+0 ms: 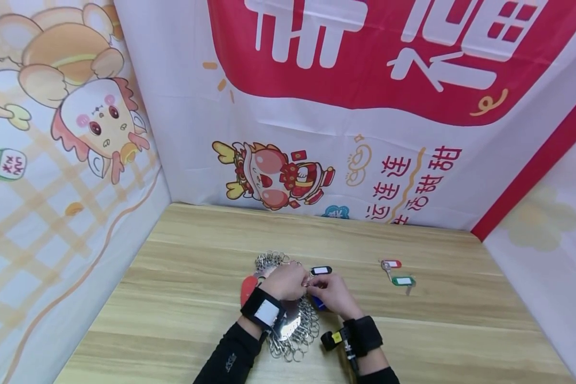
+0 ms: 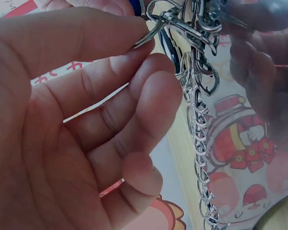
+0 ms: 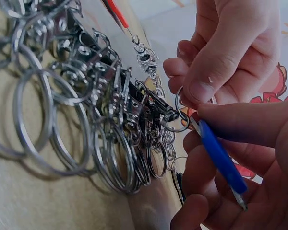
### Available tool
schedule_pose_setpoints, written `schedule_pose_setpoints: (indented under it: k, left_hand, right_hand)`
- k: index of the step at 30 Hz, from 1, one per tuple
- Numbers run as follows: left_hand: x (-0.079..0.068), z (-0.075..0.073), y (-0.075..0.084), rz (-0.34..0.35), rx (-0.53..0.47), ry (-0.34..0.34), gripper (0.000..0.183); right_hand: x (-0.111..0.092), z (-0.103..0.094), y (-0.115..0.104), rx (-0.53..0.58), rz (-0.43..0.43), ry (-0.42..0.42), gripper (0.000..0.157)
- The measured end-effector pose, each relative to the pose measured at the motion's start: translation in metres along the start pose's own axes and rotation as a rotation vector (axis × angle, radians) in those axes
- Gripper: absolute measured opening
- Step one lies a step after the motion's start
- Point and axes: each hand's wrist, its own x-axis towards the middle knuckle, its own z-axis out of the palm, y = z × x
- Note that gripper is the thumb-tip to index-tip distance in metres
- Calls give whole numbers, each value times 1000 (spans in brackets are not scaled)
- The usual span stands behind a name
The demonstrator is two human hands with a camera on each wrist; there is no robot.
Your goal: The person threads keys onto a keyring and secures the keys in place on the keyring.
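Observation:
Both hands meet over a shiny metal key holder edged with many clips and loose rings. My left hand pinches a split ring between thumb and index finger; its other fingers curl loosely in the left wrist view. Against it, my right hand pinches a blue key tag by the end where the ring passes. A bit of silver metal sticks out below the tag. The holder's polished face mirrors the left hand and the printed wall.
Beyond the hands lies a black key tag. Farther right are a red key tag with a key and a green key tag. A red rounded piece shows left of the holder. Printed cloth walls border the wooden table.

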Motion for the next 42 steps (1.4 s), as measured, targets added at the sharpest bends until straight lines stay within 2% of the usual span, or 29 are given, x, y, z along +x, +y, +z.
schedule_pose_setpoints:
  k: [14, 18, 28, 42]
  left_hand:
    - [-8, 5, 1, -3, -65, 10, 34]
    - [-8, 6, 0, 14, -53, 21, 34]
    - [-6, 4, -3, 34, -47, 41, 31]
    - [-6, 1, 2, 22, -3, 30, 31]
  right_hand:
    - [-5, 6, 5, -6, -12, 7, 7]
    - [-6, 6, 5, -13, -19, 13, 6]
    - [-4, 2, 4, -4, 29, 39, 7]
    - [-5, -2, -3, -52, -27, -9, 6]
